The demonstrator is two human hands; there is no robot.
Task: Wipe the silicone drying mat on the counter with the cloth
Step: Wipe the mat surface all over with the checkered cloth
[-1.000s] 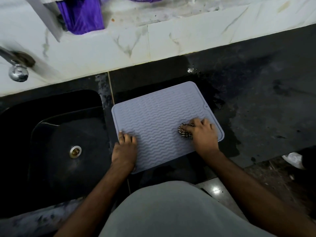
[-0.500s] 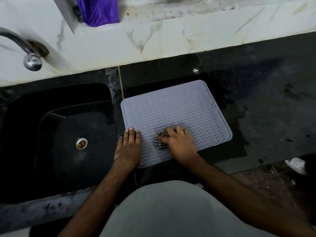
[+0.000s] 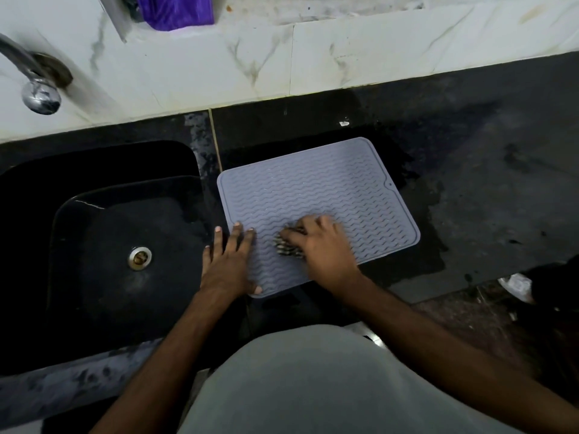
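A grey silicone drying mat point(image 3: 316, 189) with wavy ridges lies flat on the black counter point(image 3: 488, 183), just right of the sink. My right hand point(image 3: 322, 249) presses a bunched, striped cloth point(image 3: 286, 245) onto the mat's near middle; only the cloth's left edge shows under the fingers. My left hand point(image 3: 228, 264) lies flat with spread fingers on the mat's near left corner, partly over the counter strip beside the sink.
A black sink point(image 3: 103, 245) with a metal drain point(image 3: 140, 258) sits to the left. A chrome tap point(image 3: 37, 86) juts from the white marble backsplash point(image 3: 344, 57). A purple cloth point(image 3: 178, 9) hangs above. Wet patches darken the counter around the mat.
My right hand has slid the cloth leftward across the mat's near part, from its right side to the middle. My left hand stayed on the near left corner.
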